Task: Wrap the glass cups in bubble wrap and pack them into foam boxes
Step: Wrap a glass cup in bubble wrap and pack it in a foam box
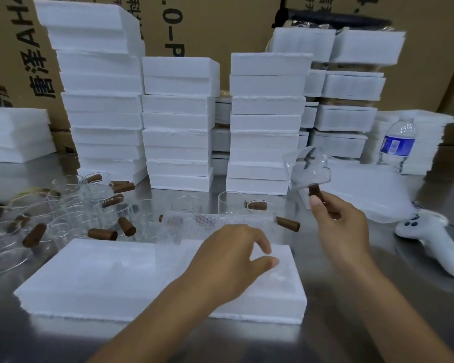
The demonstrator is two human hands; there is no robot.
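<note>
The cup is held raised over the table. Its brown handle is gripped by the curled fingers of the right hand. From that hand the cup lies at 11 o'clock, with its long axis tilted from 5 to 11.

The bubble wrap lies flat at 9 o'clock of the right hand, just beyond the far edge of the foam box. Its long axis runs from 3 to 9.

The left hand is placed over the box with fingers loosely curled and nothing held. Contact with the box cannot be told. This hand is the nearer to the wrap. A carry toward 9 o'clock is judged to be required next.
</note>
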